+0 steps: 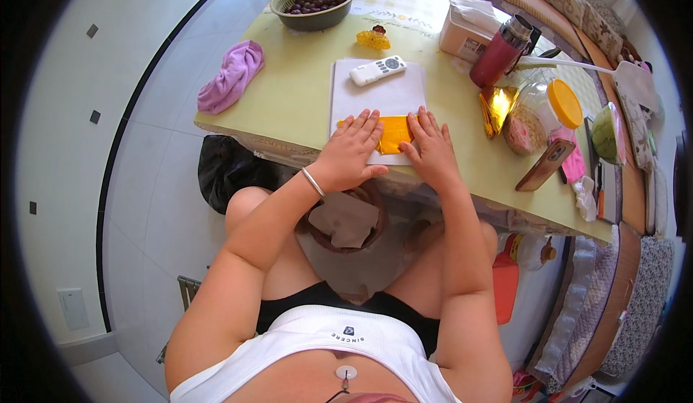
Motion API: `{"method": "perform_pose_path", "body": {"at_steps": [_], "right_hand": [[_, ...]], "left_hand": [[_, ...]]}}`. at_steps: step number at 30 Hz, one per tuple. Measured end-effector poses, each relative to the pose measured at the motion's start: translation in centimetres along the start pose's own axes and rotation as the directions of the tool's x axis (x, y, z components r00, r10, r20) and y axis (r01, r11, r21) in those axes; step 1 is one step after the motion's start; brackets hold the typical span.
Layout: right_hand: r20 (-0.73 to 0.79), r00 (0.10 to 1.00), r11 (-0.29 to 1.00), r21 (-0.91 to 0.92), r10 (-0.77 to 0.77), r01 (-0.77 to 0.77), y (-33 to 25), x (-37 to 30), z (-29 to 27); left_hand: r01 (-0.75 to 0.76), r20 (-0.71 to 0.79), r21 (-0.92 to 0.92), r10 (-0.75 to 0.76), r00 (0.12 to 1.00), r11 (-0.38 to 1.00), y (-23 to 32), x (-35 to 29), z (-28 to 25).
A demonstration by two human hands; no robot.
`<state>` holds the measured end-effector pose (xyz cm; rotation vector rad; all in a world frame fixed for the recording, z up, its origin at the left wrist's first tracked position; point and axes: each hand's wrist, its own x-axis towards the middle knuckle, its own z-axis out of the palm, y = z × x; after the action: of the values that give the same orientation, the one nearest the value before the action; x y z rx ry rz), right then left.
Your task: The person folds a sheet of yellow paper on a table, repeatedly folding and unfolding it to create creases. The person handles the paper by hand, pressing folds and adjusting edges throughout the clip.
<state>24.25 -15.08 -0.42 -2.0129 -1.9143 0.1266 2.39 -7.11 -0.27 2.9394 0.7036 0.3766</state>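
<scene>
"So, where were the hands?"

"Both were on the near side of the tabletop (289, 103). The left hand (348, 149) lay palm down with its fingers stretched out over the left part of a golden-yellow sheet (394, 137), a bit of which showed past the fingertips."

"And the right hand (435, 149)?"

"It lay flat at the sheet's right edge, its thumb against the golden surface."

"Was either one clutching anything?"

"No, the grip was loose on both sides, fingers straight and nothing pinched."

"What was the golden sheet lying on?"

"White paper (345, 89), near the edge closest to the person. A white remote control (377, 71) sat on the far part of that paper."

"What else stood around?"

"To the right, a crumpled gold foil packet (498, 107), a clear jar (525, 130) with a yellow lid, and a phone (546, 165) propped at a tilt. Behind the packet was a dark red flask (500, 53). To the left lay a lilac cloth (232, 78), and beyond it stood a basket (317, 20) of dark round fruit (315, 5)."
</scene>
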Motion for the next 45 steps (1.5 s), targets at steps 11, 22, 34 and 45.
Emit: {"method": "perform_pose_path", "body": {"at_steps": [11,22,34,45], "right_hand": [[0.033,0.999,1.0,0.011,-0.018,0.018,-0.2,-0.1,-0.8],[0.037,0.999,0.998,0.052,0.022,-0.024,0.7,0.3,0.2],[0.085,0.979,0.981,0.076,-0.186,0.18,-0.4,-2.3,-4.4],[-0.158,0.974,0.716,0.698,0.16,-0.004,-0.6,-2.5,-2.2]], "left_hand": [[-0.134,0.038,0.008,0.134,0.99,0.991,0.1,-0.3,-2.1],[-0.135,0.012,-0.017,0.135,0.991,0.991,-0.3,-0.4,-1.5],[-0.133,-0.229,-0.227,0.08,0.97,0.965,-0.7,-2.6,-2.0],[0.152,-0.3,-0.63,-0.419,0.857,0.762,-2.4,-3.9,-2.0]]}}
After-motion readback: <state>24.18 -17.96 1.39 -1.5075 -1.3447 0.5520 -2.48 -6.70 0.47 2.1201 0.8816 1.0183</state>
